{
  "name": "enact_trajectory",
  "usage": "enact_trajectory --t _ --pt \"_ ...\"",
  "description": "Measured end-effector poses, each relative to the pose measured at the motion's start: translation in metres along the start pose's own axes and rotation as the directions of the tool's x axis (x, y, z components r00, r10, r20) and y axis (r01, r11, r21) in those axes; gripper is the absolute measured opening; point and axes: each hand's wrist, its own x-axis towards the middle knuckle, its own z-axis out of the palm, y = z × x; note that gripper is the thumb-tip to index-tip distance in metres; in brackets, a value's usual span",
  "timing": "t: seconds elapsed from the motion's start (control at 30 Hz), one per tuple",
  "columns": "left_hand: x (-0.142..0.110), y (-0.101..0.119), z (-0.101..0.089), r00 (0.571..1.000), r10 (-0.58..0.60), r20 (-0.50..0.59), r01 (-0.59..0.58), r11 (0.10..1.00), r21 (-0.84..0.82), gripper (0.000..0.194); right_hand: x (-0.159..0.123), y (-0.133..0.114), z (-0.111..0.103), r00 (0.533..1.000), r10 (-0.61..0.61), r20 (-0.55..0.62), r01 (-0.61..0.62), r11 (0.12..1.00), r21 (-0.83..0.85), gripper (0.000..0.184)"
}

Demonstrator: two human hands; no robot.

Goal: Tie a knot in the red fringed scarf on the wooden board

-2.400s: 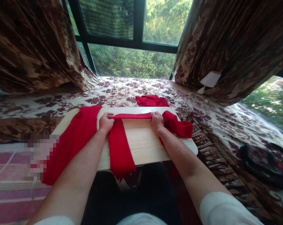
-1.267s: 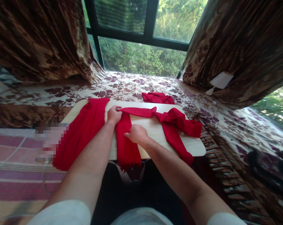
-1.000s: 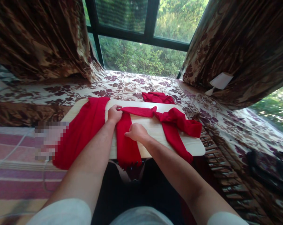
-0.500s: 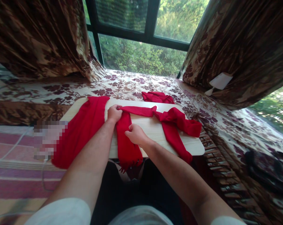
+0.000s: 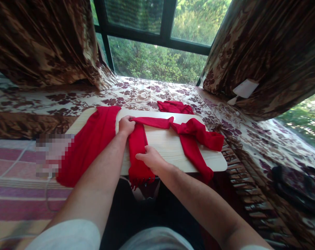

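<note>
A long red scarf (image 5: 136, 139) with a fringed end lies across a pale wooden board (image 5: 162, 144) in front of me. Its fringe hangs over the near edge of the board. My left hand (image 5: 126, 125) is closed on the scarf at the bend, where one length runs right and another comes toward me. Lower down, my right hand (image 5: 152, 160) grips the right edge of the fringed length, thumb on top and the other fingers partly hidden. Toward the right, the rest of the scarf (image 5: 201, 133) lies twisted and bunched, one part drooping near the board's front edge.
A wide red cloth (image 5: 92, 139) drapes over the board's left end. More red fabric (image 5: 175, 107) lies behind the board on the floral cover (image 5: 139, 92). A small white lamp (image 5: 245, 89) stands at the right, and a dark bag (image 5: 295, 187) lies below it.
My right hand has slid down the scarf toward the fringe and now takes its right edge. That edge has shifted slightly left. My left hand keeps its place.
</note>
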Motion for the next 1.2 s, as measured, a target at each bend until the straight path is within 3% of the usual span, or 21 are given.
enact_trajectory --t 0.13,0.53,0.77,1.2 --pt "-0.001 0.003 -0.002 1.0 0.005 0.002 -0.005 1.0 0.001 0.032 -0.009 -0.006 -0.001 0.998 0.02 0.061 -0.018 0.999 -0.035 0.032" --pt "-0.003 0.005 -0.002 1.0 0.012 0.004 -0.012 1.0 -0.004 0.033 -0.008 0.017 0.007 0.999 0.024 0.025 -0.023 0.998 -0.052 0.015" --pt "-0.002 0.003 -0.001 1.0 0.014 -0.005 -0.014 1.0 0.005 0.033 -0.012 0.02 0.005 0.997 0.001 -0.075 -0.004 1.0 -0.03 0.005" --pt "0.002 -0.003 0.001 0.999 0.037 -0.009 -0.037 0.999 0.003 0.031 -0.026 0.028 -0.008 0.997 -0.007 -0.074 0.007 1.0 -0.007 0.026"
